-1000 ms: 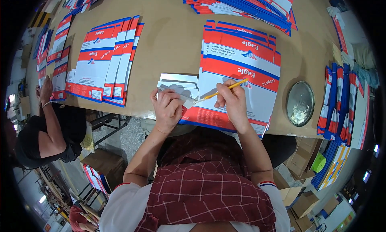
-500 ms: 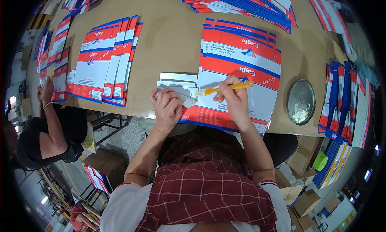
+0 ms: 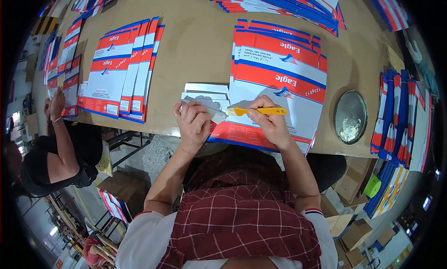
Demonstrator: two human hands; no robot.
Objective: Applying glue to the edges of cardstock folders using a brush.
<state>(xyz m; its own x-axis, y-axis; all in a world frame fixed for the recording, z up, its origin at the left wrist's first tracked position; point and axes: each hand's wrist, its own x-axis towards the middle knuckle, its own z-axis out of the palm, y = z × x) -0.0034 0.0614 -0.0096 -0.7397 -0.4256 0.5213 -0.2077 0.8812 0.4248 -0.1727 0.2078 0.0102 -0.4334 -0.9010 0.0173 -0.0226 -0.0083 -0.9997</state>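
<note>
on our counter [image 3: 195, 50], a carton stack [image 3: 281, 85] lies before us, a dish [image 3: 349, 108] right of it, a second stack [image 3: 111, 78] left, a third stack [image 3: 298, 10] behind.

- Table [image 3: 186, 50]: flat tan top, bare strip between the two nearer carton piles.
- Center-right, at near edge: fanned pile of flat red/white/blue cartons [image 3: 279, 64].
- Left of it, well apart: second carton pile [image 3: 109, 85], also fanned.
- Far side: thick carton stack [image 3: 288, 10], blue edges showing.
- Far left: more flat cartons [image 3: 71, 47].
- Right: round dish [image 3: 350, 106], whitish paste [image 3: 349, 131] inside.
</note>
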